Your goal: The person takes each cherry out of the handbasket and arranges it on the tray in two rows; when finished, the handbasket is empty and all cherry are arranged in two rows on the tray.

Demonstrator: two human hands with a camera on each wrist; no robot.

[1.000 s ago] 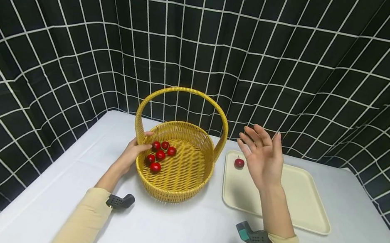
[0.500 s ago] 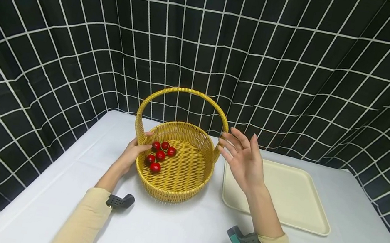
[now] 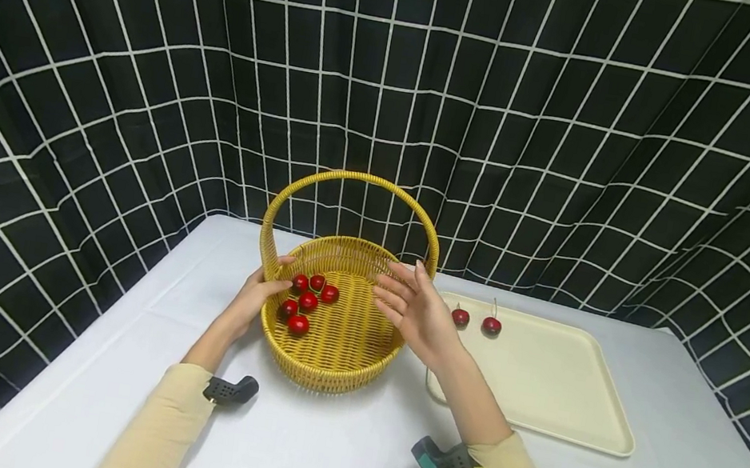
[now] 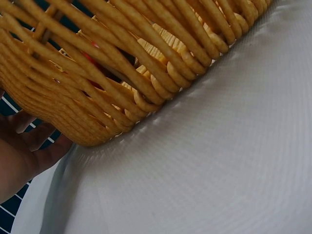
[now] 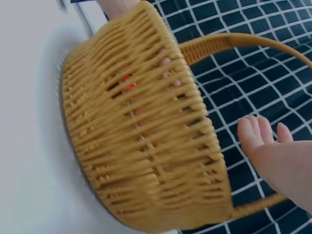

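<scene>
Right grip (image 3: pixel 422 318) shifted over basket (image 3: pixel 361 329) — cherries (image 3: pixel 308 300) inside, near left grip (image 3: pixel 254 295)

No text, label, brand, number or sign legible in head or wrist views.

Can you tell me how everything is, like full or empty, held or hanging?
Wicker basket, upright, partly filled.
Handle, standing up.
Basket cherries, six showing, clustered.
Tray, flat, mostly bare.
Tray cherries, two showing, stems up.
Left hand, holding the basket's side.
Right hand, holding nothing.
Tablecloth, spread out.
Grid-patterned curtain, hanging.
</scene>
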